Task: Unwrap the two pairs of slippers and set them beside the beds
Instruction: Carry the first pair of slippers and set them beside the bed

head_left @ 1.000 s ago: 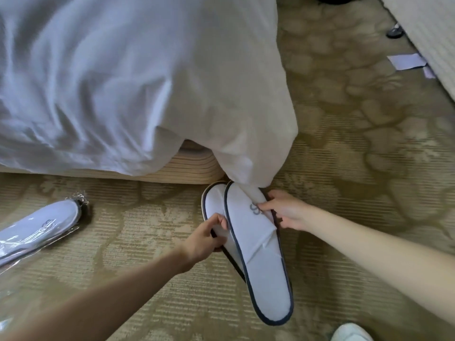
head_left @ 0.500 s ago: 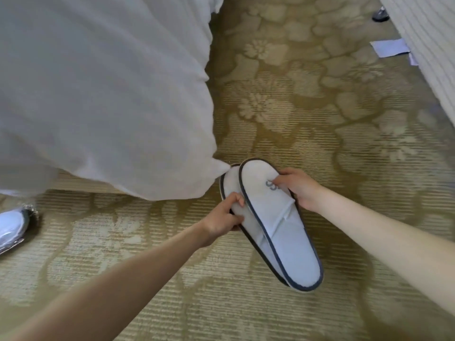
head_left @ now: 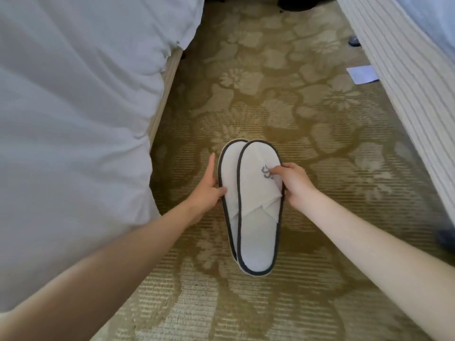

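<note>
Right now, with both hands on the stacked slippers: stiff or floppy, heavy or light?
Probably light: the right hand holds the top slipper with a fingertip pinch. Likely thin and bendy: flat soles, and its strap is creased flat. The lower slipper, steadied by the left hand, could slide out of the stack.
</note>
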{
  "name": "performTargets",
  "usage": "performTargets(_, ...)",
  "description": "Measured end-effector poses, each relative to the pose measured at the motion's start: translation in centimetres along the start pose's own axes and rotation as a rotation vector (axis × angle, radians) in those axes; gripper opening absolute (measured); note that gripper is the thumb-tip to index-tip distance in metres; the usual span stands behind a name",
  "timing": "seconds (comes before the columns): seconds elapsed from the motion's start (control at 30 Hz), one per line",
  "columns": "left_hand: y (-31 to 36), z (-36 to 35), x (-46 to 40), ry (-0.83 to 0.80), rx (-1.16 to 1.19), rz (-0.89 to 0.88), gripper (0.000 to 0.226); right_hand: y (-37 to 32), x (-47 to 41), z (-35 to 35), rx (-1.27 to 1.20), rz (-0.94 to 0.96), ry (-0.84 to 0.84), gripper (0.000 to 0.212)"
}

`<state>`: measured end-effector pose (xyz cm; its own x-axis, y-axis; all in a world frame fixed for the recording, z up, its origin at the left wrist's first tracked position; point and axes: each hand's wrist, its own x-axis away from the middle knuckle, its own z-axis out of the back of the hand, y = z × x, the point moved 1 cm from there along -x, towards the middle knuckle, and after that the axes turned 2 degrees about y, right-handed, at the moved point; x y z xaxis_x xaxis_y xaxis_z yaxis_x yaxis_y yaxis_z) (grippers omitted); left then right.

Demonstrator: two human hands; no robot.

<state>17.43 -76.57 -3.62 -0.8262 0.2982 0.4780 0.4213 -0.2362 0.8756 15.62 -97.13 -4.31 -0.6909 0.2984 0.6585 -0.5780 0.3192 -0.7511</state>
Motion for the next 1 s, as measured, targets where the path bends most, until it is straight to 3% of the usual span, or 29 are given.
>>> performTargets(0.13, 4.2, 1.0, -2.7, 0.090, 0.021, 0.037, 0.054, -4.3, 0.1, -0.8, -0.066, 0.035, 0.027, 0.038)
performTargets(0.3, 8.3, 3.1, -6.6, 0.160, 0.010, -0.055, 0.027, -8.6, -0.5, -2.6, -0.154, 0.076, 0.033, 0.018)
performTargets(0.5, 14.2, 6.2, -14.5, 0.174, -0.172, -0.171, 0.035, -13.7, -4.3, -6.0, -0.241, 0.032, 0.077, 0.036)
performTargets(0.7, 19.0, 9.6, -22.9, 0.220, -0.299, -0.121, 0.030, -20.5, -10.4, -10.5, -0.163, -0.052, 0.233, 0.036)
performTargets(0.8, 21.1, 10.5, -27.5, 0.161, -0.369, -0.125, 0.021, -22.5, -13.6, -10.8, -0.101, -0.045, 0.289, 0.035)
performTargets(0.9, 22.6, 10.9, -31.4, 0.108, -0.402, -0.141, 0.020, -22.5, -16.1, -10.1, -0.079, -0.072, 0.272, 0.025)
performTargets(1.0, 23.3, 11.2, -34.4, 0.074, -0.443, -0.175, 0.020, -21.9, -18.1, -9.8, -0.113, -0.108, 0.218, 0.032)
